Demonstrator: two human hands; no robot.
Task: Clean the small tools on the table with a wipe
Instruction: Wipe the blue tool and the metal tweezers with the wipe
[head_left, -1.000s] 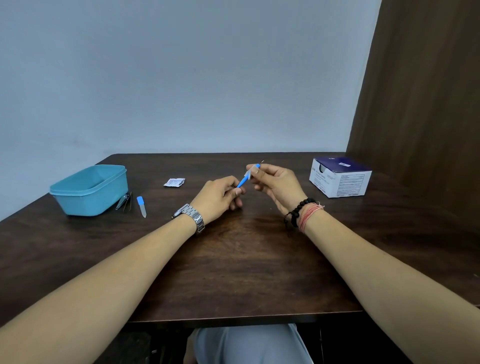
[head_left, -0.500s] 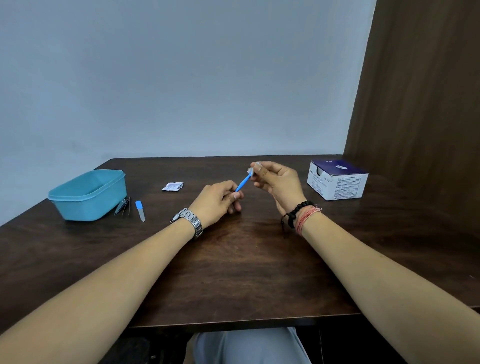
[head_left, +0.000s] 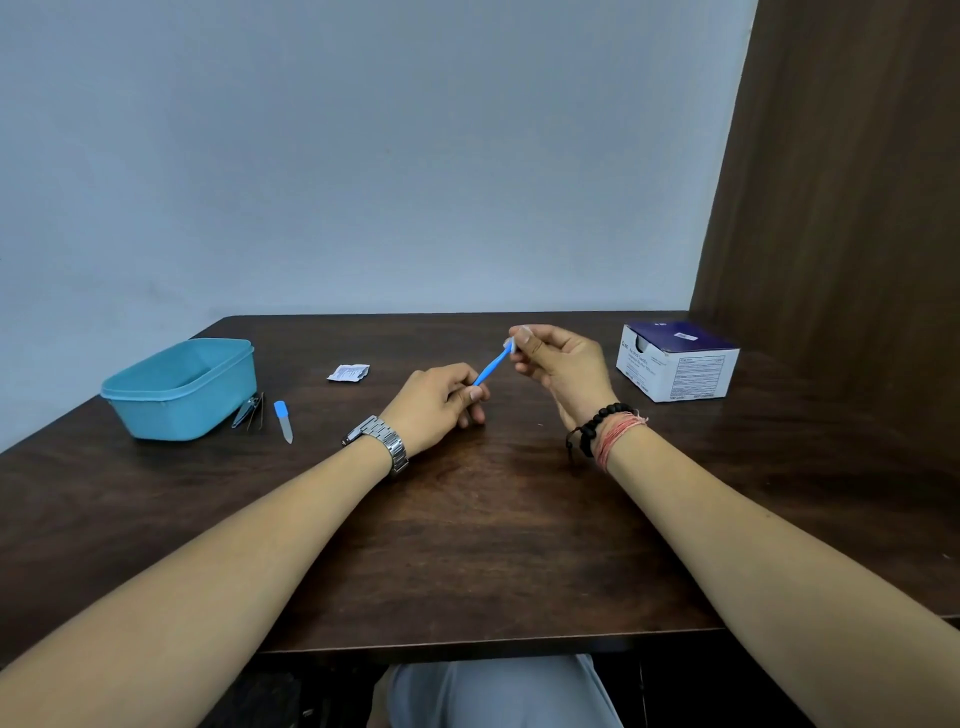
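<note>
The left hand (head_left: 439, 402) pinches the lower end of a slim blue plastic tool (head_left: 491, 367), a thin stick that slants up to the right above the dark, grained wooden table (head_left: 467, 545). The right hand (head_left: 563, 366) grips the tool's upper tip between thumb and curled fingers, with a small pale wipe (head_left: 510, 344) pressed round that tip; the tip itself is hidden. A metal-link watch (head_left: 382, 441) circles the left wrist, and black beads and reddish threads (head_left: 610, 434) wrap the right. At the far left of the table stands a teal plastic tub (head_left: 182, 387), rectangular with rounded corners and a lipped rim. Just beside its right wall lie a metal nail clipper (head_left: 247, 411), and next to that a short nail file (head_left: 283, 421) with a blue cap-like handle and a pale tapered blade. Farther back lies a small crinkled white sachet (head_left: 348, 372). At the far right sits a cardboard box (head_left: 675, 369), white-sided with printed text and a dark blue top.
</note>
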